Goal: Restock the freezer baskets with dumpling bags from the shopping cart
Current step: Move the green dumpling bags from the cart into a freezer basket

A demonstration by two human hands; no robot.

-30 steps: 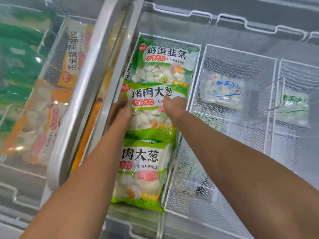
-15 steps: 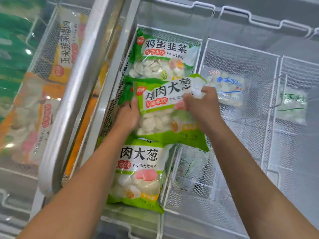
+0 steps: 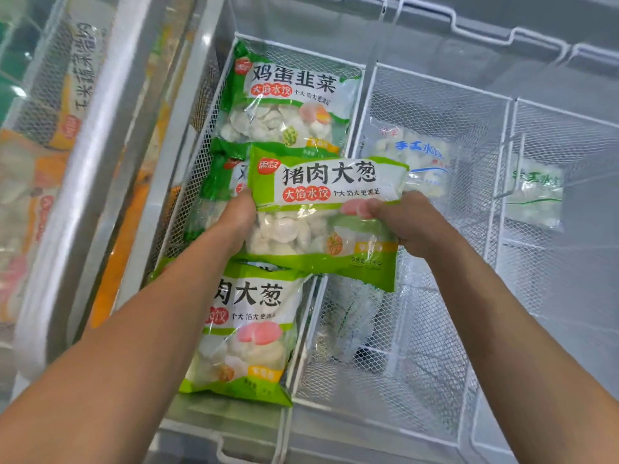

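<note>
a: green-and-white plastic, that was the dumpling bag (image 3: pixel 321 212) held up between both hands, tilted, its lower right corner hanging past the wire divider (image 3: pixel 303 316).

b: and the grip?

a: left hand (image 3: pixel 234 219) clamped the bag's left edge, thumb (image 3: pixel 243 204) pressed on the front, the other fingers tucked behind where i couldn't see them. right hand (image 3: pixel 402 222) pinched the right edge, thumb on the printed face, fingers curled under the bag.

b: what lay beyond the fingertips?

a: past the left thumb, a second green bag (image 3: pixel 221 182) peeked out, mostly covered. further on from it, the egg-and-chive bag (image 3: pixel 288 98) lay flat at the far end of the same mesh basket (image 3: pixel 214 105).

b: and back toward the wrists?

a: another pork-and-scallion bag (image 3: pixel 248 329) rested at the near end, partly under the left forearm and touching the held bag's bottom edge.

b: to the right of the right knuckles?

a: a pale bag with blue lettering (image 3: pixel 415 155) sat in the next basket (image 3: pixel 435 85), just beyond the right fingers. well off to the right, a clear bag with green print (image 3: pixel 534 192) lay in a third compartment. below the right wrist something wrapped in clear film (image 3: pixel 348 319) sat low behind the mesh; couldn't tell what.
</note>
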